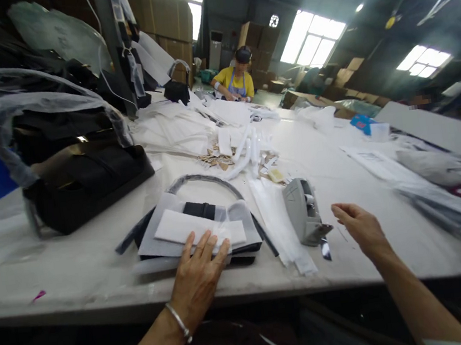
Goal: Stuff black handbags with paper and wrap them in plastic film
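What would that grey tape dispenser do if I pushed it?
The dispenser would probably keep its shape, since its casing looks hard. It seems unlikely to roll, given its flat side, but a sideways shove might tip it, because its body looks narrow.

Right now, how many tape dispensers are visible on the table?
1: the grey tape dispenser on the table, between the left hand and the right hand, nearer the right. Others could be hidden elsewhere.
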Demonstrator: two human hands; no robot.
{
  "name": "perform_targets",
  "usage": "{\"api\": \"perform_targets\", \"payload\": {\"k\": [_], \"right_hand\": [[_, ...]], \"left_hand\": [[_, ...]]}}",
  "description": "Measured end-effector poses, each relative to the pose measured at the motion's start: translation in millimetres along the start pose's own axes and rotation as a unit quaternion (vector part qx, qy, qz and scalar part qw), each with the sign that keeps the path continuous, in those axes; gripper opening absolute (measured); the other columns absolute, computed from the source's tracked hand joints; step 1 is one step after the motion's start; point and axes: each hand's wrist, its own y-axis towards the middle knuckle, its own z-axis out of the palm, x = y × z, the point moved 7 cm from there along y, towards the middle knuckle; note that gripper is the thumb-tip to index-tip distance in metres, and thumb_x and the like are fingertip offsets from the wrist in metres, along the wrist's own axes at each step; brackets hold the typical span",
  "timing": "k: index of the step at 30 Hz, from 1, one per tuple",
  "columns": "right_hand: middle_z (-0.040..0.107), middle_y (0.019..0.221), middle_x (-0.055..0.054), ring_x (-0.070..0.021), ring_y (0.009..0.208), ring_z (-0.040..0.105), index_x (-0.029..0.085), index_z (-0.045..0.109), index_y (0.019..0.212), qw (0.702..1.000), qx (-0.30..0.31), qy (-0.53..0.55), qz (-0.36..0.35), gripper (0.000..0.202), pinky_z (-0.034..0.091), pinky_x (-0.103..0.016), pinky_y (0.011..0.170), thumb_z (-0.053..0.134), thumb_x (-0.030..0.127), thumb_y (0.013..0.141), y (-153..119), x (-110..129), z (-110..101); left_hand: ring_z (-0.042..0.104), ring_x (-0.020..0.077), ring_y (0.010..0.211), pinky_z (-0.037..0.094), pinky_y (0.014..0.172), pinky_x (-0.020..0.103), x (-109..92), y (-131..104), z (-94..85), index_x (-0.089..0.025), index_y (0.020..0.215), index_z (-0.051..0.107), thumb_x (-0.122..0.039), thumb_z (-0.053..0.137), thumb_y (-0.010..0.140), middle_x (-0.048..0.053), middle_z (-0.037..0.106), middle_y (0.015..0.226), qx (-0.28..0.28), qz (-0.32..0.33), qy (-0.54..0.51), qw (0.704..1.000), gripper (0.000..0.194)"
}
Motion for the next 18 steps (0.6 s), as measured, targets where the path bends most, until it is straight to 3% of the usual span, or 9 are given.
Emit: {"api": "perform_targets", "payload": {"k": [2,5,12,18], "right_hand": [[0.072,0.087,-0.010,-0.0232,0.083,0.065,0.015,0.071,0.082,0.996,0.068,0.031,0.055,0.039,0.051,-0.035,0.076,0.070,0.051,0.067,9,-22,9],[0.072,0.082,-0.010,-0.0204,0.079,0.065,0.014,0.069,0.072,0.983,0.138,0.069,0.099,0.043,0.050,-0.031,0.070,0.073,0.056,0.064,12,-33,32],[0.071,0.071,-0.005,-0.0165,0.068,0.062,0.015,0.070,0.069,0.980,0.143,0.086,0.111,0.036,0.042,-0.027,0.061,0.080,0.049,0.060,17,-28,42],[0.072,0.071,-0.006,-0.0168,0.063,0.065,0.017,0.068,0.070,0.972,0.125,0.167,0.113,0.024,0.048,-0.027,0.059,0.080,0.037,0.062,13,-19,42]], "left_hand": [[0.055,0.0303,0.125,0.034,0.111,0.056,0,1,-1.4,-0.024,0.131,0.058,-0.014,0.046,0.095,0.010,0.065,0.125,-0.007,0.010,0.003,1.000,0.039],[0.056,0.0301,0.124,0.035,0.110,0.055,0,2,-4.0,-0.024,0.129,0.060,-0.012,0.042,0.095,0.010,0.066,0.124,-0.013,0.011,0.002,1.000,0.041],[0.057,0.0291,0.123,0.036,0.109,0.054,-1,3,-6.2,-0.024,0.129,0.061,-0.007,0.036,0.094,0.009,0.067,0.122,-0.015,0.021,0.019,0.999,0.046],[0.057,0.0299,0.123,0.035,0.109,0.055,-2,3,-5.1,-0.023,0.129,0.061,-0.007,0.037,0.093,0.010,0.067,0.123,-0.013,0.023,0.025,0.999,0.046]]}}
